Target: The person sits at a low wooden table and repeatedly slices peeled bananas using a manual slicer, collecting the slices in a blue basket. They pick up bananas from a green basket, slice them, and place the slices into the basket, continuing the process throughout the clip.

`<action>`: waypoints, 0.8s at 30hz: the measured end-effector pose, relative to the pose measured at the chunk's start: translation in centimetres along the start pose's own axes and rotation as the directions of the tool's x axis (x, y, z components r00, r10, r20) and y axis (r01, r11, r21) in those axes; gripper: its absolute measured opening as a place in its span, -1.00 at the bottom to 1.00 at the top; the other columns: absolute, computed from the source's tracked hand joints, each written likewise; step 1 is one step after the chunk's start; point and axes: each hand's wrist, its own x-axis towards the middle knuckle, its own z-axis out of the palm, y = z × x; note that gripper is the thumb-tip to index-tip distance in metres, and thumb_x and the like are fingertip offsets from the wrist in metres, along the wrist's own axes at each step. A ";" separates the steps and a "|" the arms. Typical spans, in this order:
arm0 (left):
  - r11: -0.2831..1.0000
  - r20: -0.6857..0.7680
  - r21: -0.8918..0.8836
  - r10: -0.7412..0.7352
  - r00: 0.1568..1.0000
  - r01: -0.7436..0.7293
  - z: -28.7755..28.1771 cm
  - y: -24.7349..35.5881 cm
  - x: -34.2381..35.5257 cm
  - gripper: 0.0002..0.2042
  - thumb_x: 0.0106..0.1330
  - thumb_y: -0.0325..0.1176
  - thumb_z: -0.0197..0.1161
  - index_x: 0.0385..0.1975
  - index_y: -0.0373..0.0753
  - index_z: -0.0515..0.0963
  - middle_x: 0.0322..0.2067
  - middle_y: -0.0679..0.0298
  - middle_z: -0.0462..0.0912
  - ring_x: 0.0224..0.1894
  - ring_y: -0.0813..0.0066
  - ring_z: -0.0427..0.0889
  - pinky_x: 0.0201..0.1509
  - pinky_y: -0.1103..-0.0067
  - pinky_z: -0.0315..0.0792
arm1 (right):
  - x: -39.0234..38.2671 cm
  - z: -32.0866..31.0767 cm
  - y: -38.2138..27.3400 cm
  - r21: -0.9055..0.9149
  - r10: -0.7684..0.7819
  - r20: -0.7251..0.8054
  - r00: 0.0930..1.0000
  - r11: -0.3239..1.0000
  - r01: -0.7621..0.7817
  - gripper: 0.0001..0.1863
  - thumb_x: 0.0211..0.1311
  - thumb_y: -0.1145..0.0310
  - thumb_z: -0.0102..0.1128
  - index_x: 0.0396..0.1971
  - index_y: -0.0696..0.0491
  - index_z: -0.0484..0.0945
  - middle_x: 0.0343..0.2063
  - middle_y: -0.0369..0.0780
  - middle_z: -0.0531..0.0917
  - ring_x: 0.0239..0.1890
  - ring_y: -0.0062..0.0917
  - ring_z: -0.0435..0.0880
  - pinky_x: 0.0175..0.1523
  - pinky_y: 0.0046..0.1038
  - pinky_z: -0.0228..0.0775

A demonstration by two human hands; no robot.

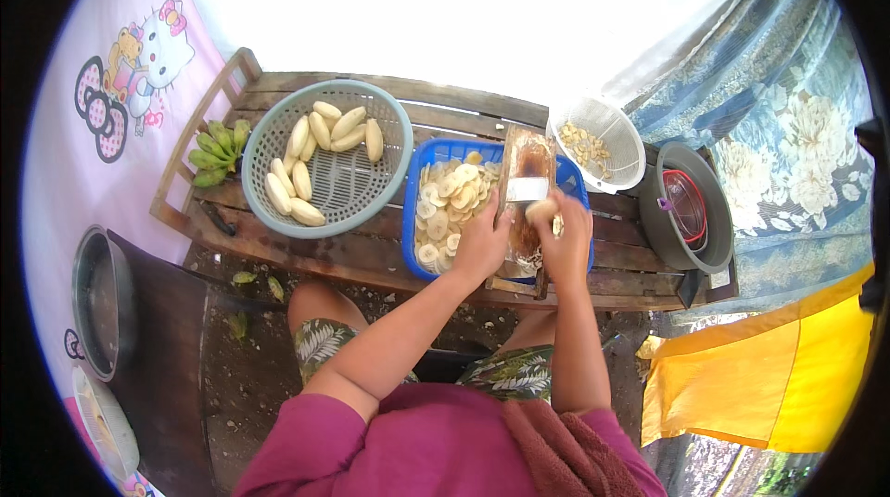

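Note:
A wooden slicer board with a pale metal blade plate lies across a blue basket. My left hand grips the board's left edge. In my right hand is a peeled banana, mostly covered by the fingers and pressed against the board just below the plate. Round banana slices are heaped in the blue basket, left of the board; what lies beneath the board is hidden.
The slatted wooden bench also bears a grey-green basket of peeled bananas, green bananas, a dark-handled tool, a white strainer with small pieces, and a grey basin holding a red-rimmed container. Another basin stands left.

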 end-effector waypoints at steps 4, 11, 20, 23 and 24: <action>1.000 -0.004 -0.003 0.017 1.000 -0.017 0.2 -0.5 0.3 -0.46 0.46 -0.24 0.03 0.36 -0.37 0.19 0.07 -0.26 0.52 0.12 -0.01 0.56 0.19 0.41 0.37 | -3.5 -1.5 -1.2 -0.122 -0.062 0.015 0.998 0.990 0.064 -0.49 0.00 0.35 0.42 0.04 0.00 0.57 -0.06 -0.10 0.60 0.19 -0.15 0.45 0.38 -0.03 0.03; 0.998 0.001 0.063 0.007 1.000 -0.007 0.0 0.2 -0.1 -0.45 0.46 -0.23 0.03 0.37 -0.35 0.19 0.05 -0.26 0.54 0.08 -0.03 0.57 0.15 0.39 0.39 | 7.8 4.4 1.3 -0.078 0.002 -0.093 0.996 0.997 -0.009 -0.55 0.06 0.27 0.36 -0.03 0.11 0.59 -0.12 -0.05 0.63 -0.04 -0.13 0.53 0.16 -0.19 0.25; 0.998 -0.035 0.021 0.054 0.998 -0.054 0.5 -1.2 0.2 -0.45 0.45 -0.24 0.03 0.36 -0.37 0.19 -0.01 -0.27 0.56 0.05 -0.06 0.57 0.15 0.35 0.39 | -3.9 -1.2 -2.8 -0.146 0.002 0.010 1.000 0.989 0.000 -0.53 -0.03 0.34 0.42 -0.03 -0.03 0.59 -0.13 -0.18 0.61 0.10 -0.26 0.50 0.40 -0.06 0.03; 0.993 -0.036 0.070 0.093 0.995 -0.091 0.3 -0.7 0.2 -0.43 0.44 -0.22 0.02 0.38 -0.36 0.16 -0.21 -0.28 0.62 -0.14 -0.09 0.64 0.01 0.30 0.44 | 2.3 2.0 -0.9 -0.100 -0.044 -0.103 0.994 0.994 0.033 -0.60 0.03 0.28 0.38 -0.08 0.02 0.61 -0.16 -0.15 0.63 0.07 -0.27 0.51 0.35 -0.12 0.08; 0.998 -0.013 0.056 0.033 0.999 -0.033 0.2 -0.4 0.0 -0.44 0.45 -0.22 0.02 0.37 -0.36 0.18 -0.13 -0.27 0.59 -0.06 -0.07 0.61 0.07 0.33 0.41 | 4.7 2.7 -0.1 -0.091 -0.015 -0.057 0.998 0.996 0.010 -0.60 0.05 0.26 0.36 -0.07 0.03 0.61 -0.19 -0.14 0.63 0.03 -0.26 0.52 0.32 -0.14 0.10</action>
